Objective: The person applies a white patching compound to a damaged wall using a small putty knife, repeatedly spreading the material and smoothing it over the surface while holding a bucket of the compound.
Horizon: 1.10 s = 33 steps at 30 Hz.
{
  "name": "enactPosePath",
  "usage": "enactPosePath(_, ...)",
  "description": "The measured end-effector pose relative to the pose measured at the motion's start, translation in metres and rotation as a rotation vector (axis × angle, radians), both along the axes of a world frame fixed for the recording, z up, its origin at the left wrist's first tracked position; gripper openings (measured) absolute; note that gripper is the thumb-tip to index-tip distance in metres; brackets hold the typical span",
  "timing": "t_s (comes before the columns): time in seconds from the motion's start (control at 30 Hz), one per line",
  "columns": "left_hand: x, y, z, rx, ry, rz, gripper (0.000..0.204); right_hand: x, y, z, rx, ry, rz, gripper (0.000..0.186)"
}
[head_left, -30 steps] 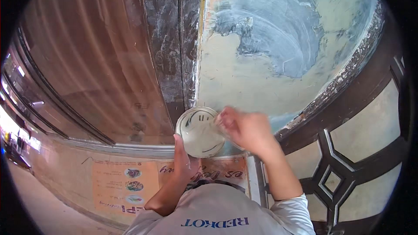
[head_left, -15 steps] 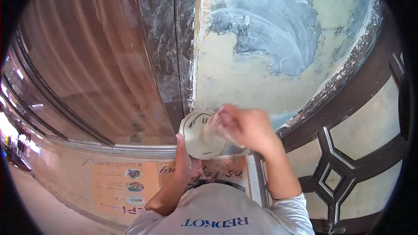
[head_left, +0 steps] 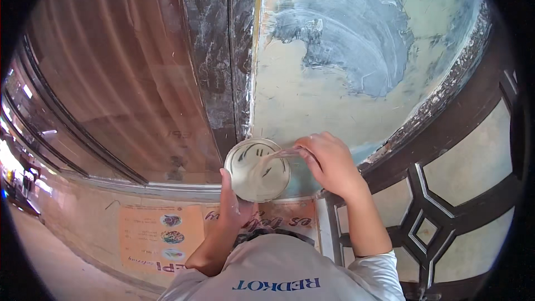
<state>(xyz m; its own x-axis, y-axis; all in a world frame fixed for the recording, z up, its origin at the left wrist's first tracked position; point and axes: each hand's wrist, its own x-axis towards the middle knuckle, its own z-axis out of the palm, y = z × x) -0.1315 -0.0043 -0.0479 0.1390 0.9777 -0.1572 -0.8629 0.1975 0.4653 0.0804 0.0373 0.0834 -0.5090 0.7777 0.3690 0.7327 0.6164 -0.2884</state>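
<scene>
A round, pale tub (head_left: 245,181) with dark streaks on its inside rests in my left hand (head_left: 231,209), the thumb up along its left rim and the fingers under it. My right hand (head_left: 331,164) is closed on the handle end of a thin, flat scraper (head_left: 283,153) at the tub's right. The tool's far end dips over the inside of the tub, and it is too blurred to make out fully. Straight ahead stands a pale green wall panel (head_left: 329,111) with a large smeared grey-blue patch (head_left: 362,39) in its upper part.
To the left is a brown glazed panel (head_left: 122,89) with a dark, paint-marked frame post (head_left: 209,56). A dark wooden lattice door (head_left: 446,212) stands at the right. Below, an orange printed banner (head_left: 159,234) lies behind my arms.
My right hand has drawn back a little to the right and up, so the scraper shows more between it and the tub. The tub has shifted slightly left.
</scene>
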Motion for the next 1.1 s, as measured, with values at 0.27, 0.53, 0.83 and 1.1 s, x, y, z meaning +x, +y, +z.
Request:
enactPosePath(0.27,0.007,0.001,0.009,-0.007,0.014,0.046,0.067,0.015,-0.012,-0.056,0.016,0.204,0.033,0.027)
enactPosePath(0.53,0.026,-0.003,0.014,-0.017,0.044,-0.011,0.071,0.049,0.000,-0.108,0.347,0.292,0.039,0.040)
enactPosePath(0.83,0.050,-0.008,0.015,0.087,-0.067,0.032,0.067,0.108,0.001,-0.104,0.430,0.328,-0.131,0.036)
enactPosePath(1.1,0.073,-0.007,0.014,0.092,-0.129,-0.044,0.065,0.117,-0.012,-0.080,0.139,0.712,-0.115,0.030)
